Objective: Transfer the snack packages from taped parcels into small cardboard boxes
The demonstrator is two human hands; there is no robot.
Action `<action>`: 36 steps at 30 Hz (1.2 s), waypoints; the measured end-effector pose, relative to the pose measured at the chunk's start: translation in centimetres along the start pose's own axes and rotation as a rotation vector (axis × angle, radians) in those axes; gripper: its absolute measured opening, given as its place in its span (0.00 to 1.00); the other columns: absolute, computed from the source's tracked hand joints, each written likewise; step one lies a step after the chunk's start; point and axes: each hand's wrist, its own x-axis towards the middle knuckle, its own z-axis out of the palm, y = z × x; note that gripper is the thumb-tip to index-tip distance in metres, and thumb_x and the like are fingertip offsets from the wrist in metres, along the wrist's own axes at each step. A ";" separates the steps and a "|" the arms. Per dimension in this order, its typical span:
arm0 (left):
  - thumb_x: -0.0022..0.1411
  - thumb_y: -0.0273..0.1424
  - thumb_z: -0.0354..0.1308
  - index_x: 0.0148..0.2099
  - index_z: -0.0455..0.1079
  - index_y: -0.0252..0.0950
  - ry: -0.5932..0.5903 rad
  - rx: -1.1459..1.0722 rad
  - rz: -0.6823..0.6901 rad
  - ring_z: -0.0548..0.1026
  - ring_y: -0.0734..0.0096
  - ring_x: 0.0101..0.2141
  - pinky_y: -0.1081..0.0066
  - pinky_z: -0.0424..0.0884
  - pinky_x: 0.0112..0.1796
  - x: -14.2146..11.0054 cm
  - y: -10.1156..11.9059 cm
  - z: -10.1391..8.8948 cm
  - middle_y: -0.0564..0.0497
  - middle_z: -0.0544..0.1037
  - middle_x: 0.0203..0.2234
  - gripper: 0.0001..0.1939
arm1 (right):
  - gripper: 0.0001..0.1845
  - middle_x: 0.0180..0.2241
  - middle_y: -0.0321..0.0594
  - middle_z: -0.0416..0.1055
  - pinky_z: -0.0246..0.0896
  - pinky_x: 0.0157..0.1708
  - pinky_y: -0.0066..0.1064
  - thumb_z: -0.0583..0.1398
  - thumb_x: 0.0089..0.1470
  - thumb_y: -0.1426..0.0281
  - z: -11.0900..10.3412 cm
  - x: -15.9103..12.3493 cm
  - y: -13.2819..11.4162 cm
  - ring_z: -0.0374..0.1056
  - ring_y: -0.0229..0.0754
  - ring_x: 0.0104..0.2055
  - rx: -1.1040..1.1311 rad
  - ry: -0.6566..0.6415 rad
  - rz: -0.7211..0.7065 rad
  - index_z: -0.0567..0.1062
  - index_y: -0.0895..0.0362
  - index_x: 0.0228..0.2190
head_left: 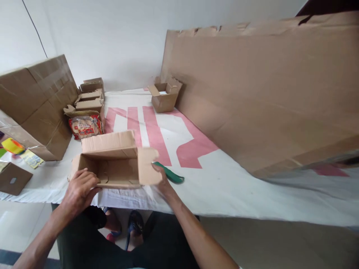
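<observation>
Open cardboard carton [117,172] at the near edge of a cloth-covered table [224,190].
Its end flap [148,168] extends rightward. The left hand [81,186] pinches the near wall; the right hand [164,183] meets the flap's outer edge, its fingers too hidden to tell the grip. A slackened left hold could tip the carton off the table; a sharp right-hand pull could tear the flap.

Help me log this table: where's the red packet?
The red packet is left of centre in the head view, beside the taped carton, just beyond the held box.
</observation>
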 end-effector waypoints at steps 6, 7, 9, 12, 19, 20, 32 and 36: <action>0.62 0.47 0.74 0.42 0.85 0.35 -0.008 -0.378 -0.459 0.83 0.58 0.36 0.67 0.79 0.38 -0.4 -5.4 -3.3 0.47 0.87 0.35 0.19 | 0.40 0.38 0.55 0.87 0.82 0.48 0.53 0.62 0.60 0.30 1.2 1.1 -0.9 0.84 0.59 0.43 0.070 0.007 0.037 0.88 0.55 0.37; 0.60 0.48 0.76 0.42 0.86 0.35 -0.001 -0.408 -0.487 0.83 0.56 0.37 0.66 0.80 0.39 -0.5 -5.8 -3.6 0.46 0.88 0.36 0.20 | 0.40 0.38 0.55 0.87 0.82 0.47 0.53 0.62 0.59 0.30 1.3 1.1 -1.1 0.84 0.59 0.42 0.076 0.008 0.043 0.88 0.55 0.36; 0.58 0.48 0.77 0.44 0.88 0.36 -0.001 -0.473 -0.512 0.85 0.53 0.41 0.65 0.81 0.42 -0.6 -6.3 -3.9 0.44 0.89 0.40 0.22 | 0.40 0.37 0.53 0.87 0.82 0.46 0.51 0.64 0.57 0.30 1.4 1.3 -1.3 0.84 0.58 0.42 0.079 0.007 0.040 0.88 0.54 0.36; 0.57 0.50 0.78 0.48 0.89 0.36 -0.045 -0.560 -0.533 0.86 0.49 0.44 0.63 0.83 0.45 -0.7 -6.3 -3.9 0.43 0.90 0.43 0.25 | 0.38 0.35 0.50 0.86 0.81 0.43 0.48 0.65 0.56 0.31 1.6 1.7 -1.9 0.83 0.56 0.39 0.076 0.031 0.022 0.87 0.55 0.34; 0.58 0.50 0.77 0.49 0.89 0.38 -0.112 -0.445 -0.477 0.87 0.46 0.47 0.60 0.83 0.48 -0.6 -6.4 -3.7 0.42 0.90 0.45 0.25 | 0.18 0.45 0.44 0.82 0.75 0.49 0.44 0.69 0.64 0.50 3.0 0.7 -8.1 0.77 0.50 0.46 -0.031 0.128 -0.316 0.85 0.50 0.45; 0.59 0.51 0.76 0.49 0.89 0.38 -0.120 -0.424 -0.460 0.87 0.47 0.46 0.61 0.83 0.47 -0.5 -6.3 -3.8 0.42 0.90 0.45 0.24 | 0.15 0.44 0.43 0.81 0.75 0.50 0.44 0.69 0.65 0.54 3.3 0.4 -9.2 0.77 0.50 0.46 -0.064 0.114 -0.394 0.84 0.50 0.45; 0.65 0.54 0.72 0.38 0.87 0.40 -0.196 -0.358 -0.283 0.86 0.52 0.46 0.63 0.82 0.49 1.0 -4.4 -4.0 0.42 0.89 0.44 0.21 | 0.09 0.39 0.37 0.76 0.72 0.42 0.37 0.73 0.62 0.64 3.8 0.0 -12.1 0.73 0.43 0.39 -0.012 -0.129 -0.393 0.81 0.52 0.41; 0.64 0.55 0.72 0.42 0.89 0.41 -0.195 -0.349 -0.291 0.86 0.49 0.47 0.60 0.82 0.51 0.7 -4.9 -3.8 0.41 0.89 0.45 0.22 | 0.08 0.35 0.36 0.75 0.70 0.41 0.36 0.74 0.58 0.64 3.7 0.4 -12.3 0.71 0.43 0.38 0.038 -0.143 -0.304 0.81 0.51 0.35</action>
